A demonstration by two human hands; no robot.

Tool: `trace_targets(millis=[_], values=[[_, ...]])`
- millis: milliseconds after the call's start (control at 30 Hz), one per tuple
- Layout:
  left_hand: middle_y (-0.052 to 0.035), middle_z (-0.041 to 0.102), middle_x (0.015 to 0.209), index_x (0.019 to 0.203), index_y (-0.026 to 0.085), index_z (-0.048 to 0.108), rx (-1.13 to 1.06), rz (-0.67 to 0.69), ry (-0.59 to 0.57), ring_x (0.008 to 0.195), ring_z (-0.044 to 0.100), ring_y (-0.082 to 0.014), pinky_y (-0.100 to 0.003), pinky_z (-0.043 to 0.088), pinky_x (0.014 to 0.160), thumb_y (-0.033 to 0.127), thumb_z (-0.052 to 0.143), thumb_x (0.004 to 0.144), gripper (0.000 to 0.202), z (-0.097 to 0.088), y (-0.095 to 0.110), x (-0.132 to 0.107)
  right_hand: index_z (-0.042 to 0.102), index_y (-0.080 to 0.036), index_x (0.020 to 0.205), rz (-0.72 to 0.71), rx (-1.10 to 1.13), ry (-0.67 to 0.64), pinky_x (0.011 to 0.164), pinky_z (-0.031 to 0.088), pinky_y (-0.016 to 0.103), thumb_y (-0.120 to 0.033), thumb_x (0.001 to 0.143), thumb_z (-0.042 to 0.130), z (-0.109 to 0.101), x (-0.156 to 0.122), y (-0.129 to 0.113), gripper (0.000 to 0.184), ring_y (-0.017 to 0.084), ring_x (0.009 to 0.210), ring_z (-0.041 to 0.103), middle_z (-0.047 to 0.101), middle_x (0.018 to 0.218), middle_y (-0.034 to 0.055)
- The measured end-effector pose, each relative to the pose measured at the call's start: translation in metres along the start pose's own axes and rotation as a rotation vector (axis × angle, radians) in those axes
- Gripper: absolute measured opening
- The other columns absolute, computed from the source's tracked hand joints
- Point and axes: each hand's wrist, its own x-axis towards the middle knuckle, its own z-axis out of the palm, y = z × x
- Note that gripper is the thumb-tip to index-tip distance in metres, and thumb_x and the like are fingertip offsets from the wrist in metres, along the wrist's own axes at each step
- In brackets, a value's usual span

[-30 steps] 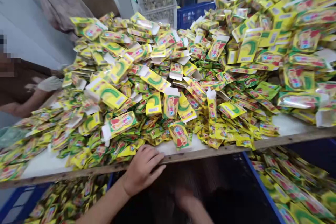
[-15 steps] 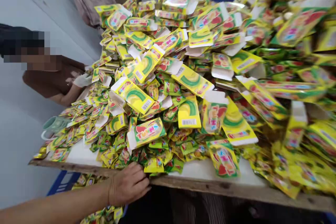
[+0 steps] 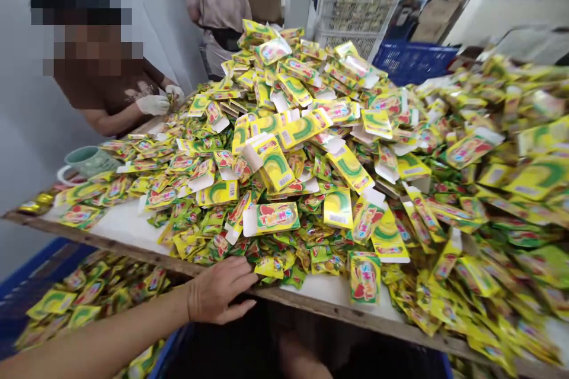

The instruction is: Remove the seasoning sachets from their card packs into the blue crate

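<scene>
Left hand [image 3: 220,290] on table edge [image 3: 311,302] – sachet pile [image 3: 311,177] just beside

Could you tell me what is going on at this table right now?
A big heap of yellow-green packets and small cartons covers the table. The person's left hand rests on the table's front edge, fingertips at the nearest packets, holding nothing. The right hand is out of view. At the far left corner a co-worker's gloved hands handle packets. Below the table, a blue crate holds more packets.
</scene>
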Motion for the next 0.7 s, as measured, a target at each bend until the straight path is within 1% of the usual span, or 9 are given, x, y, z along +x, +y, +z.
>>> trace_targets(millis=[100, 167, 267, 300, 367, 433, 533, 633, 700], values=[[-0.0136, 0.062, 0.096, 0.113, 0.011, 0.053, -0.017, -0.019, 0.113, 0.094, 0.057, -0.0254, -0.039, 0.048, 0.085, 0.029, 0.061, 0.082, 0.037, 0.004, 0.002, -0.003, 0.063, -0.018, 0.07, 0.049, -0.042, -0.045, 0.052, 0.045, 0.023, -0.036, 0.084, 0.062, -0.015, -0.01, -0.017, 0.022, 0.013, 0.056, 0.059, 0.061, 0.063, -0.0008], [-0.0108, 0.062, 0.089, 0.107, 0.014, 0.056, -0.046, -0.018, 0.132, 0.088, 0.058, -0.0231, -0.036, 0.049, 0.082, 0.03, 0.059, 0.084, 0.029, 0.003, 0.003, -0.003, 0.06, -0.019, 0.068, 0.029, -0.048, 0.108, 0.047, 0.041, 0.022, -0.037, 0.088, 0.052, -0.031, -0.004, -0.038, 0.028, 0.013, 0.048, 0.056, 0.055, 0.055, -0.0017], [-0.0088, 0.061, 0.084, 0.102, 0.015, 0.058, -0.07, -0.023, 0.113, 0.084, 0.058, -0.0212, -0.035, 0.05, 0.079, 0.031, 0.054, 0.088, 0.021, 0.0, 0.003, -0.003, 0.059, -0.018, 0.087, -0.08, -0.253, 0.797, 0.063, 0.045, 0.03, -0.038, 0.09, 0.042, -0.054, 0.025, -0.065, 0.026, 0.02, 0.071, 0.061, 0.062, 0.083, 0.0079], [-0.0089, 0.061, 0.085, 0.102, 0.015, 0.058, -0.07, -0.019, 0.108, 0.084, 0.058, -0.0214, -0.035, 0.05, 0.08, 0.03, 0.053, 0.089, 0.021, -0.001, 0.002, -0.003, 0.058, -0.018, 0.091, -0.068, -0.332, 0.971, 0.067, 0.045, 0.033, -0.039, 0.088, 0.044, -0.059, 0.037, -0.069, 0.025, 0.023, 0.079, 0.061, 0.062, 0.091, 0.0116], [-0.0093, 0.063, 0.088, 0.104, 0.015, 0.057, -0.083, -0.031, 0.127, 0.087, 0.059, -0.0218, -0.036, 0.05, 0.081, 0.029, 0.051, 0.091, 0.021, -0.001, 0.001, -0.006, 0.056, -0.016, 0.093, -0.002, -0.422, 1.136, 0.071, 0.045, 0.037, -0.04, 0.083, 0.05, -0.066, 0.056, -0.07, 0.027, 0.028, 0.087, 0.059, 0.061, 0.095, 0.0154], [-0.0094, 0.064, 0.093, 0.112, 0.014, 0.054, -0.118, -0.085, 0.17, 0.089, 0.059, -0.0213, -0.036, 0.051, 0.082, 0.027, 0.048, 0.093, 0.024, 0.002, -0.001, -0.007, 0.054, -0.016, 0.095, 0.063, -0.433, 1.166, 0.071, 0.044, 0.037, -0.043, 0.076, 0.058, -0.067, 0.065, -0.062, 0.033, 0.029, 0.085, 0.059, 0.061, 0.091, 0.0135], [-0.0069, 0.063, 0.09, 0.127, 0.015, 0.048, -0.15, -0.166, 0.186, 0.085, 0.06, -0.0196, -0.033, 0.053, 0.076, 0.021, 0.044, 0.094, 0.033, 0.006, -0.002, -0.005, 0.055, -0.015, 0.1, 0.145, -0.376, 1.148, 0.063, 0.043, 0.034, -0.048, 0.068, 0.066, -0.068, 0.062, -0.048, 0.048, 0.025, 0.069, 0.059, 0.06, 0.074, 0.0048], [-0.0037, 0.061, 0.078, 0.12, 0.019, 0.056, -0.137, -0.189, 0.225, 0.073, 0.06, -0.0192, -0.032, 0.053, 0.064, 0.016, 0.044, 0.093, 0.029, 0.009, -0.001, -0.001, 0.061, -0.015, 0.089, 0.191, -0.36, 1.041, 0.057, 0.041, 0.032, -0.052, 0.061, 0.07, -0.072, 0.051, -0.047, 0.047, 0.021, 0.056, 0.053, 0.054, 0.058, -0.0009], [-0.0039, 0.062, 0.075, 0.112, 0.018, 0.061, -0.178, -0.177, 0.335, 0.068, 0.06, -0.0182, -0.031, 0.052, 0.06, 0.016, 0.044, 0.093, 0.025, 0.011, -0.001, -0.001, 0.062, -0.017, 0.078, 0.175, -0.406, 1.047, 0.06, 0.043, 0.033, -0.055, 0.056, 0.073, -0.073, 0.043, -0.057, 0.045, 0.021, 0.061, 0.054, 0.056, 0.063, 0.0019]])
